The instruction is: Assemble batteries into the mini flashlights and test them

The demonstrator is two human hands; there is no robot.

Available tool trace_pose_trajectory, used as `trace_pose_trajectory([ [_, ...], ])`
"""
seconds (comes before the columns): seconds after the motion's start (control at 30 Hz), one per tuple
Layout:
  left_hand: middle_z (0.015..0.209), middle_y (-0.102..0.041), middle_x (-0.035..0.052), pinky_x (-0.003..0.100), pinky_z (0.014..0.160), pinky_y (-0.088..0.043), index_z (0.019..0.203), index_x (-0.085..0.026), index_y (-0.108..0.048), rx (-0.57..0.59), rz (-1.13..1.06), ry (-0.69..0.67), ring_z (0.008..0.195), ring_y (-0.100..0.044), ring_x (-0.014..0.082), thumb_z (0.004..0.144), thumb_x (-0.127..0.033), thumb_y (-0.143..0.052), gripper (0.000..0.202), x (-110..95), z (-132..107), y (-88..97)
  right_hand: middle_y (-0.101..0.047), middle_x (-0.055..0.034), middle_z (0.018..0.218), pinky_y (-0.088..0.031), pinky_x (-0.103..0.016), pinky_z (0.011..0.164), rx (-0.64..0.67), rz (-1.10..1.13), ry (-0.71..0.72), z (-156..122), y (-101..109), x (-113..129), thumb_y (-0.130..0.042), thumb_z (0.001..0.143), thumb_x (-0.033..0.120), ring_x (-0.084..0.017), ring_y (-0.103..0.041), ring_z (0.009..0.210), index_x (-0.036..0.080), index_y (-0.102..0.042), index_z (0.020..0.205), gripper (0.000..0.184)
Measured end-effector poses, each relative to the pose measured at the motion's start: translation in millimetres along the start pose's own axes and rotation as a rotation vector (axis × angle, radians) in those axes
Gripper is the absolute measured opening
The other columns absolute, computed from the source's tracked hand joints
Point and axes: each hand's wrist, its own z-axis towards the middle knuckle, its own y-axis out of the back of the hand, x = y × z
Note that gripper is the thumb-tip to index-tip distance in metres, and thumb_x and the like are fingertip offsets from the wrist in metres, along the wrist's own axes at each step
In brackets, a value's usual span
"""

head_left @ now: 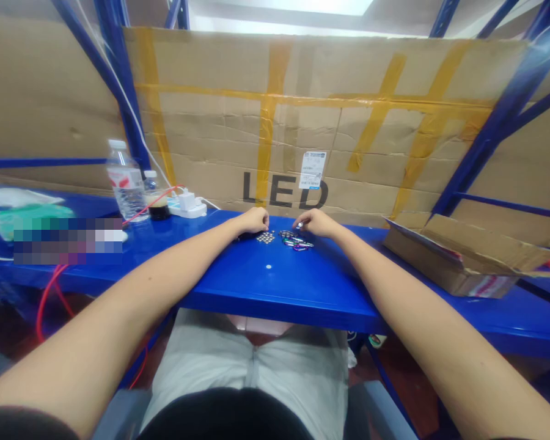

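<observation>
My left hand (253,220) rests at the back of the blue table, its fingers curled together beside a cluster of small round silvery pieces (266,238). What those fingers hold, if anything, is hidden. A dark object behind the left wrist is mostly covered. Across from it, my right hand (318,223) is closed in a pinch, with a small shiny silvery piece (300,225) at the fingertips. Just below that hand lies a pile of coloured carabiners (297,242), purple, green and silver among them. A small white round spot (269,266) shows nearer the table's front.
An open cardboard box (453,263) stands on the right. To the left are a large water bottle (126,183), a smaller bottle (158,198), a power strip (190,208) and red cables. A tall cardboard panel (211,140) rises behind the blue table (256,290).
</observation>
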Motion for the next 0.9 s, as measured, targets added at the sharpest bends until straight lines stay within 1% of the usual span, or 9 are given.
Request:
trace_pose_trajectory([
  [0.1,0.078,-0.074,0.0051,0.027,0.072,-0.049,0.074,-0.016,-0.072,-0.012,-0.043,0.039,0.075,-0.066,0.0174,0.072,-0.016,-0.073,0.003,-2,-2,3.7,-0.076,-0.0041,0.082,-0.047,-0.022,0.069,-0.055,-0.063,0.046,1,1,2,-0.055,0.071,-0.003,-0.016,-0.065,0.075,0.014,-0.082,0.091,0.037],
  [0.27,0.071,-0.071,0.0046,0.027,0.069,-0.047,0.066,-0.015,-0.07,0.008,0.063,-0.021,0.07,-0.064,0.0167,0.067,-0.006,-0.066,0.01,-7,-6,8.3,-0.076,-0.0061,0.087,-0.047,-0.024,0.072,-0.082,-0.079,0.101,1,1,6,-0.053,0.074,-0.003,-0.017,-0.066,0.08,0.013,-0.081,0.093,0.038],
  [0.4,0.075,-0.071,0.0061,0.028,0.068,-0.045,0.071,-0.015,-0.069,0.016,0.14,-0.035,0.072,-0.063,0.0176,0.07,-0.005,-0.062,0.012,-7,-7,7.7,-0.076,-0.0066,0.087,-0.047,-0.026,0.072,-0.09,-0.057,0.098,2,-1,5,-0.055,0.075,-0.001,-0.018,-0.067,0.08,0.013,-0.081,0.094,0.035],
  [0.47,0.08,-0.071,0.007,0.028,0.069,-0.045,0.078,-0.015,-0.069,-0.039,0.158,-0.055,0.076,-0.064,0.0188,0.074,-0.008,-0.061,0.011,-7,-8,8.3,-0.076,-0.0067,0.088,-0.048,-0.026,0.073,-0.09,-0.022,0.099,4,-2,3,-0.056,0.076,0.0,-0.018,-0.066,0.08,0.013,-0.081,0.094,0.033],
  [0.53,0.085,-0.071,0.0069,0.029,0.071,-0.046,0.083,-0.015,-0.068,-0.142,0.128,-0.095,0.08,-0.064,0.0191,0.079,-0.011,-0.062,0.009,-9,-10,10.7,-0.077,-0.0071,0.09,-0.048,-0.027,0.075,-0.097,0.023,0.106,7,-3,0,-0.057,0.076,0.001,-0.018,-0.066,0.081,0.014,-0.08,0.095,0.033],
  [0.63,0.087,-0.071,0.0048,0.028,0.073,-0.046,0.087,-0.015,-0.066,-0.283,-0.034,-0.183,0.081,-0.064,0.0174,0.082,-0.015,-0.066,0.005,-22,-14,15.4,-0.077,-0.0078,0.092,-0.049,-0.028,0.076,-0.11,0.081,0.122,10,-4,-4,-0.057,0.075,0.003,-0.019,-0.066,0.082,0.014,-0.08,0.093,0.031],
  [0.73,0.088,-0.072,0.0042,0.029,0.077,-0.048,0.09,-0.015,-0.067,-0.347,-0.138,-0.348,0.083,-0.065,0.0167,0.083,-0.015,-0.069,0.007,-41,-15,16.2,-0.076,-0.0058,0.087,-0.047,-0.029,0.075,-0.116,0.123,0.147,10,-4,-3,-0.06,0.073,0.007,-0.02,-0.065,0.08,0.014,-0.079,0.09,0.027],
  [0.83,0.086,-0.069,0.0044,0.031,0.079,-0.048,0.086,-0.016,-0.065,-0.412,-0.071,-0.519,0.085,-0.063,0.0179,0.085,-0.015,-0.068,0.003,-55,-15,10.8,-0.071,-0.0019,0.075,-0.044,-0.03,0.071,-0.105,0.186,0.206,8,-4,3,-0.064,0.072,0.018,-0.018,-0.06,0.072,0.014,-0.077,0.084,0.018],
  [0.9,0.088,-0.066,0.0051,0.032,0.079,-0.048,0.087,-0.016,-0.064,-0.457,-0.025,-0.582,0.085,-0.061,0.0184,0.087,-0.015,-0.066,0.003,-57,-14,6.1,-0.065,-0.0003,0.068,-0.042,-0.029,0.068,-0.096,0.235,0.235,6,-5,8,-0.067,0.072,0.027,-0.017,-0.055,0.068,0.014,-0.074,0.077,0.016],
])
